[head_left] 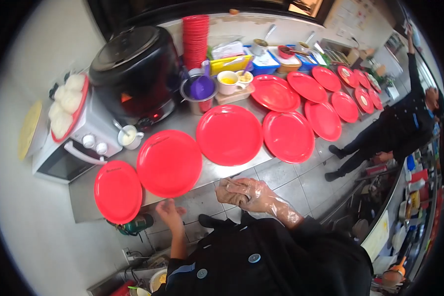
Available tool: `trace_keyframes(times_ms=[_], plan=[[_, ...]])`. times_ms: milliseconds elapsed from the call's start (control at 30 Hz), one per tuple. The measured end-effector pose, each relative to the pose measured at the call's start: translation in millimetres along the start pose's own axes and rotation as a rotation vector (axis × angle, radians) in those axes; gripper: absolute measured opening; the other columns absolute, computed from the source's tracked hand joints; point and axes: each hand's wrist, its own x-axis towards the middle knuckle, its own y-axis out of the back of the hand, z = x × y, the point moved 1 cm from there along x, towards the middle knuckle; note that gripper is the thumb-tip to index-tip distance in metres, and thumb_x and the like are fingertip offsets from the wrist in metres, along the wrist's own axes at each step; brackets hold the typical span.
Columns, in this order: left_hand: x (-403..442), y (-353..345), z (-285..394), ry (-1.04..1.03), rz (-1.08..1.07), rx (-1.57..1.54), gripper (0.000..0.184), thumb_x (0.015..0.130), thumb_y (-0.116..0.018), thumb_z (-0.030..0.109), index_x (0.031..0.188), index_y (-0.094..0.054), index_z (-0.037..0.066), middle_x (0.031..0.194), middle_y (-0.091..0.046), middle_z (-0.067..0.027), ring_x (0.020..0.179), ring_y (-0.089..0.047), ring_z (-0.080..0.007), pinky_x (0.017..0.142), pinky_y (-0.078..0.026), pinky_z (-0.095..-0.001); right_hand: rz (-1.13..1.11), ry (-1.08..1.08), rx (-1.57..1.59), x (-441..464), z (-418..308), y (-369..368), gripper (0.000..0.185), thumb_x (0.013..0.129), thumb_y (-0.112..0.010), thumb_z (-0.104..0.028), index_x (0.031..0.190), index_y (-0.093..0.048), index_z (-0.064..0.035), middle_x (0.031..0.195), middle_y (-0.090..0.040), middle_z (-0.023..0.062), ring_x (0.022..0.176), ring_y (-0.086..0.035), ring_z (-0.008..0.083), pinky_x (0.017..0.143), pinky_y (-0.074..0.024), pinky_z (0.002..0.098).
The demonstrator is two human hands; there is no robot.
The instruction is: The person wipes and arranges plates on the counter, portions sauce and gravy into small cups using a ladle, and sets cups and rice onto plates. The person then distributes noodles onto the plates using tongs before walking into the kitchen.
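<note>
Facing at far left a white microwave (59, 160), topped with a red platter (85, 96) of white rounded lumps (66, 106). Seeing the leftmost red plate (118, 192) lying in front of it on the steel worktop (180, 121), with a white cup (130, 138) and a black lidded kettle (133, 74) standing behind. Viewing the second red plate (169, 163) just beside the first. Holding the bare left hand (170, 215) by its near rim, with fingers loosely spread and empty; not making out any contact for certain. Noticing, farther back, a stack of red bowls (196, 42) and a metal pot (197, 106) containing a purple ladle (202, 88). Seeing the third red plate (229, 134) in front of these. Gripping a crumpled brown cloth (228, 192) in the right hand (259, 195), gloved in clear plastic, with fingers curling around it, nearer than that plate and apart from it. Viewing the fourth red plate (288, 138) next along, with more red plates (276, 93) ranging behind and rightward. Noticing at right a dark-clothed person (399, 116), standing with one arm raised.
</note>
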Motion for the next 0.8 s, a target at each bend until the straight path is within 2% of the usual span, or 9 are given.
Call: trace_keyframes(times_ms=[67, 133, 300, 500, 633, 667, 700, 733, 800], plan=[[-20, -33, -8, -0.030, -0.097, 0.113, 0.050, 0.088, -0.059, 0.025, 0.123, -0.033, 0.001, 0.084, -0.058, -0.0153, 0.061, -0.063, -0.0238, 0.049, -0.053, -0.0322, 0.043, -0.048, 0.097, -22, 10, 17, 0.043, 0.071, -0.063, -0.020, 0.113, -0.058, -0.0249, 0.118, -0.054, 0.0069, 0.099, -0.058, 0.0295, 0.083, -0.0505, 0.0384], [-35, -91, -17, 0.240, -0.512, 0.236, 0.040, 0.089, -0.057, 0.025, 0.115, -0.040, 0.000, 0.081, -0.059, -0.0161, 0.064, -0.064, -0.0252, 0.051, -0.054, -0.0329, 0.074, -0.041, 0.101, -38, 25, 27, 0.044, 0.070, -0.064, -0.018, 0.113, -0.058, -0.0240, 0.116, -0.055, 0.0070, 0.098, -0.059, 0.0281, 0.081, -0.0513, 0.0382], [-10, -201, -48, 0.259, -0.402, -0.062, 0.029, 0.090, -0.054, 0.020, 0.102, -0.043, -0.004, 0.084, -0.060, -0.0201, 0.065, -0.065, -0.0306, 0.054, -0.056, -0.0369, 0.212, 0.014, 0.120, -90, 70, 56, 0.043, 0.068, -0.064, -0.015, 0.111, -0.059, -0.0223, 0.114, -0.057, 0.0101, 0.098, -0.059, 0.0279, 0.079, -0.0515, 0.0389], [-19, -230, -49, 0.074, -0.261, -0.065, 0.024, 0.091, -0.049, 0.013, 0.106, -0.039, -0.004, 0.088, -0.059, -0.0245, 0.071, -0.065, -0.0361, 0.064, -0.058, -0.0416, 0.213, -0.044, 0.380, -161, 146, 77, 0.043, 0.068, -0.062, -0.012, 0.111, -0.060, -0.0183, 0.113, -0.058, 0.0111, 0.100, -0.057, 0.0311, 0.084, -0.0493, 0.0382], [-18, -220, -45, 0.203, -0.348, -0.063, 0.039, 0.090, -0.054, 0.022, 0.112, -0.036, -0.004, 0.087, -0.059, -0.0234, 0.070, -0.064, -0.0375, 0.061, -0.057, -0.0444, -0.309, -0.440, 0.056, -197, 208, 77, 0.043, 0.068, -0.064, -0.026, 0.110, -0.060, -0.0160, 0.101, -0.062, 0.0141, 0.091, -0.059, 0.0312, 0.076, -0.0491, 0.0362], [-18, -218, -39, 0.285, -0.383, -0.016, 0.044, 0.088, -0.056, 0.025, 0.114, -0.036, -0.004, 0.086, -0.059, -0.0234, 0.069, -0.064, -0.0378, 0.061, -0.057, -0.0449, -0.302, -0.443, 0.057, -205, 228, 72, 0.043, 0.068, -0.064, -0.026, 0.110, -0.060, -0.0160, 0.101, -0.062, 0.0141, 0.091, -0.059, 0.0312, 0.076, -0.0491, 0.0362], [-27, -220, -17, 0.396, -0.347, 0.243, 0.051, 0.086, -0.059, 0.034, 0.113, -0.041, -0.006, 0.083, -0.060, -0.0253, 0.068, -0.064, -0.0373, 0.062, -0.057, -0.0443, -0.424, -0.453, 0.072, -214, 244, 67, 0.039, 0.069, -0.063, -0.024, 0.107, -0.062, -0.0156, 0.096, -0.063, 0.0144, 0.090, -0.059, 0.0315, 0.077, -0.0489, 0.0362], [-29, -220, -6, 0.393, -0.359, 0.251, 0.051, 0.086, -0.059, 0.034, 0.113, -0.041, -0.006, 0.083, -0.060, -0.0253, 0.068, -0.064, -0.0373, 0.062, -0.057, -0.0443, -0.542, -0.464, 0.090, -225, 260, 58, 0.035, 0.070, -0.062, -0.022, 0.104, -0.063, -0.0152, 0.091, -0.063, 0.0147, 0.090, -0.059, 0.0318, 0.077, -0.0487, 0.0361], [-30, -216, 6, 0.518, -0.555, 0.937, 0.052, 0.085, -0.058, 0.038, 0.111, -0.048, -0.006, 0.082, -0.062, -0.0264, 0.067, -0.064, -0.0343, 0.058, -0.056, -0.0394, 0.155, -0.773, 1.033, -291, 294, 13, 0.032, 0.080, -0.056, -0.031, 0.099, -0.062, -0.0057, 0.098, -0.062, 0.0185, 0.086, -0.061, 0.0332, 0.074, -0.0489, 0.0403]])
